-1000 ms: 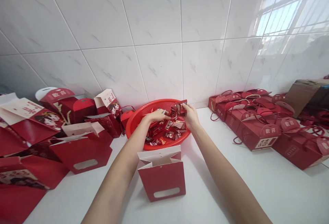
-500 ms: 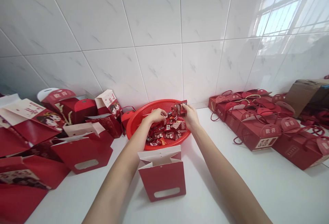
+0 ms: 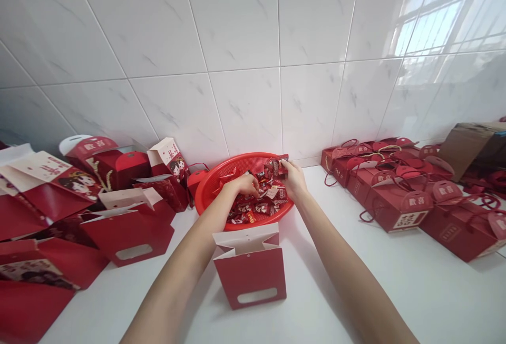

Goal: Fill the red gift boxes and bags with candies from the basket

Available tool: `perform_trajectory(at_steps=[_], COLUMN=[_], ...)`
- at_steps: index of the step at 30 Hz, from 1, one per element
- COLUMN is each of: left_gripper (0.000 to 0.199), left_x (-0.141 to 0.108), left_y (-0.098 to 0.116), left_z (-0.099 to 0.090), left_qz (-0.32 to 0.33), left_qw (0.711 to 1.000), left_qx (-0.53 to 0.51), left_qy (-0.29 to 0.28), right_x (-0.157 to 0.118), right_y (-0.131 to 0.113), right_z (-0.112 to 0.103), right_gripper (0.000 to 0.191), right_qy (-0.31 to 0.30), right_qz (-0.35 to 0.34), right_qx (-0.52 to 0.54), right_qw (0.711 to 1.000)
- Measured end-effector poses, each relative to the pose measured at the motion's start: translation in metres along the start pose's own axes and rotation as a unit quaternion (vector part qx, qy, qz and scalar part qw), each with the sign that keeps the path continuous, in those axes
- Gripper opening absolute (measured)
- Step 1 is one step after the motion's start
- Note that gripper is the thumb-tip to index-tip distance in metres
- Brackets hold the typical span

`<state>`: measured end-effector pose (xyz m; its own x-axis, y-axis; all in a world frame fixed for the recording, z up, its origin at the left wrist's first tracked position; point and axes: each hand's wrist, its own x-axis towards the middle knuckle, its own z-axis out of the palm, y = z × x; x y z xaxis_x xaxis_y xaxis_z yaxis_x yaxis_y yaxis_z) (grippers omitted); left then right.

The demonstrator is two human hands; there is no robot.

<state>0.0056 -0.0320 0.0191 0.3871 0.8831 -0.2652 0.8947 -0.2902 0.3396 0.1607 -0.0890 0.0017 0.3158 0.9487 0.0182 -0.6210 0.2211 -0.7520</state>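
Note:
A red plastic basket (image 3: 205,196) stands against the tiled wall with several small wrapped candies (image 3: 261,208) in it. My left hand (image 3: 247,185) reaches down among them, its fingers bent together; whatever lies between the fingertips is hidden. At the basket's right rim, my right hand (image 3: 295,179) is closed around dark red candy packets (image 3: 273,168), which stick out to the left of the fingers. Between my forearms a red paper gift box (image 3: 251,275) stands upright with its white-lined top open. It touches neither hand.
Open red gift boxes (image 3: 130,228) crowd the left side of the white table (image 3: 316,302). Closed red boxes with cord handles (image 3: 387,199) stand in rows on the right. Behind them is a brown cardboard box (image 3: 466,144).
My left hand has moved slightly right and lower into the candies. My right hand stays at the rim with its packets, and the gift box has not moved.

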Motion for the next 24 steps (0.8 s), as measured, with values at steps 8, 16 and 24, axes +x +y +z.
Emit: perform_trajectory(at_steps=[8, 16, 24], left_gripper=[0.077, 0.053, 0.039], left_x=[0.013, 0.012, -0.016], left_y=[0.001, -0.004, -0.003], left_z=[0.013, 0.012, -0.017], left_qz=[0.025, 0.047, 0.087], left_qw=[0.997, 0.999, 0.973], left_qx=[0.061, 0.007, -0.113], left_qy=[-0.036, 0.027, 0.184], right_x=[0.001, 0.002, 0.003], right_y=[0.0, 0.002, -0.015], right_z=[0.001, 0.0, -0.002], right_gripper=[0.018, 0.016, 0.02], right_qy=[0.003, -0.001, -0.031], right_qz=[0.0, 0.007, 0.027], right_qx=[-0.004, 0.014, 0.066], right_qw=[1.0, 1.0, 0.997])
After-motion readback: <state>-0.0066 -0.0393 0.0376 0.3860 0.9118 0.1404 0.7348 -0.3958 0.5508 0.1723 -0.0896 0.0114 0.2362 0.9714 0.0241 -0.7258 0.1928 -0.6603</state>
